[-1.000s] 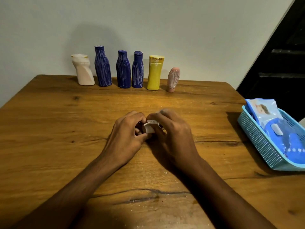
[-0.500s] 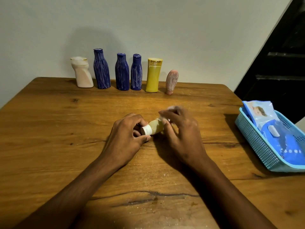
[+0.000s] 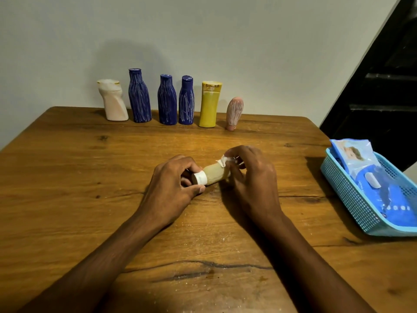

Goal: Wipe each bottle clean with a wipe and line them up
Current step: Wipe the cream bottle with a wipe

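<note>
Under right hand point(image 3: 250, 177), wipe point(image 3: 223, 161) mostly hidden

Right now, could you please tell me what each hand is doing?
Left hand: holding the small bottle by its cap end.
Right hand: pinching a wipe against it.

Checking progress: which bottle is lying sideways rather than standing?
The small beige bottle held between both hands; the six others stand upright along the wall.
</note>
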